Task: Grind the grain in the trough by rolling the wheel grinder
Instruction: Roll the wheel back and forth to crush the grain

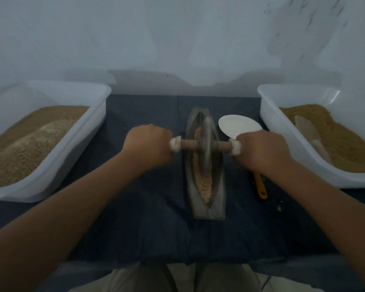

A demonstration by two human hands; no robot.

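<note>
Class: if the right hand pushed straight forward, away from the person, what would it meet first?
Most likely the shallow white round plate, lying just beyond the right hand; their height gap is unclear.

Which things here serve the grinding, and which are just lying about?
In use: grinder, trough, grain, left hand and right hand gripping its handles.
Lying about: plate, orange-handled tool, left tub, right tub, scoop.

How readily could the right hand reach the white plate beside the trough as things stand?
Probably yes, but only after letting go: the right hand grips the wheel grinder's handle, and the white plate lies just beyond it beside the trough, nothing between.
</note>
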